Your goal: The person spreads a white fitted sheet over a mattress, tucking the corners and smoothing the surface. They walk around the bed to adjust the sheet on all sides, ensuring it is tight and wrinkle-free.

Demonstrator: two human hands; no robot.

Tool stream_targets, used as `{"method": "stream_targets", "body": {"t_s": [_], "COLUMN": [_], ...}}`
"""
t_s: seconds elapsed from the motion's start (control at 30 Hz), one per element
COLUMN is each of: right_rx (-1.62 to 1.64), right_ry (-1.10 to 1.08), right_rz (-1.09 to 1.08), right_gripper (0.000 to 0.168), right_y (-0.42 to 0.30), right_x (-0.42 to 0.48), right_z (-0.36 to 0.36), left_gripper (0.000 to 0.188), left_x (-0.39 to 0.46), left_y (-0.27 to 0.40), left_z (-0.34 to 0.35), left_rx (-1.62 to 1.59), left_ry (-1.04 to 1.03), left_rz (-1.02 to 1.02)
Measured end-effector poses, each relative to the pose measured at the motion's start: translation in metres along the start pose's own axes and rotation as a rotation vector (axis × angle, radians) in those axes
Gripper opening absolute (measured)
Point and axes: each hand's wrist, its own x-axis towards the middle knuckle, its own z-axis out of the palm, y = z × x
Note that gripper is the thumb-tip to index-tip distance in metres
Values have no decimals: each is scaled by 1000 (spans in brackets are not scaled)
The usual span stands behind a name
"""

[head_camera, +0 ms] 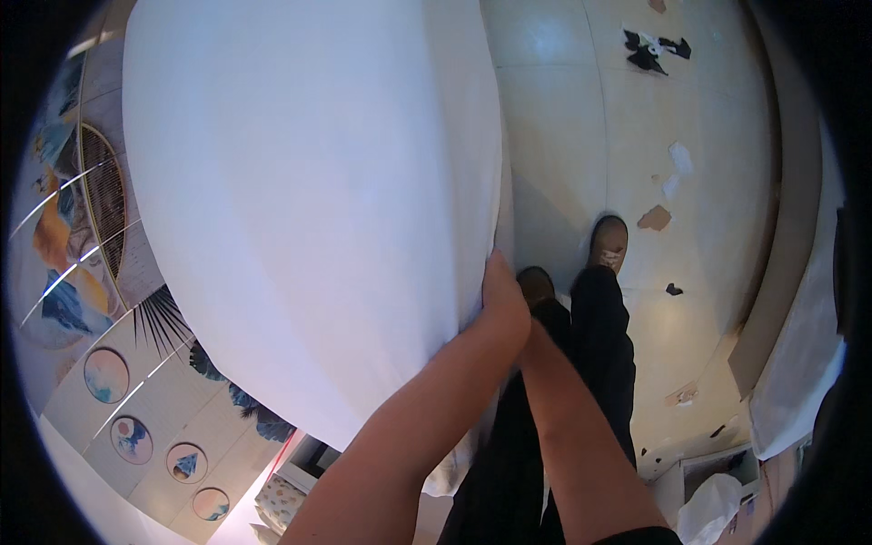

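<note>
A broad white sheet covers what looks like a mattress, smooth on top and falling over its right side. My left hand is at that side edge, touching the cloth, with its fingers mostly hidden against the drop. My right arm reaches up from the lower right and passes behind my left wrist. The right hand itself is almost wholly hidden there, low beside the covered edge. Whether either hand grips the cloth does not show.
My shoes stand on pale floor tiles close to the bedside. Torn brown scraps and a black-and-white scrap litter the floor. A white open box with a plastic bag sits lower right. Round pictures hang at left.
</note>
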Motion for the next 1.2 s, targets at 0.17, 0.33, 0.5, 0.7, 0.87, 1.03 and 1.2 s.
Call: {"method": "stream_targets", "body": {"t_s": [0.17,0.33,0.5,0.7,0.87,1.03,1.2], "right_rx": [-84,-594,-1265,-968,-144,-314,-511], "right_ry": [95,339,553,730,210,459,378], "right_rz": [-108,-241,-82,-524,-521,-446,-77], "right_gripper": [66,59,41,46,54,58,53], "right_y": [89,132,84,51,42,163,216], "right_x": [-17,-26,-64,-57,-36,-9,-7], "right_z": [0,4,16,7,58,31,-15], "left_gripper": [54,57,53,67,82,84,79], "left_x": [14,-10,-59,-162,-149,-128,-113], "left_y": [11,1,10,36,117,143,144], "left_z": [17,5,27,105,175,170,168], "left_rx": [188,-171,-727,-1172,-1395,-1303,-1276], "left_ry": [94,266,1058,1446,1127,1133,1288], "left_rz": [-63,-84,165,-584,-902,-995,-978]}}
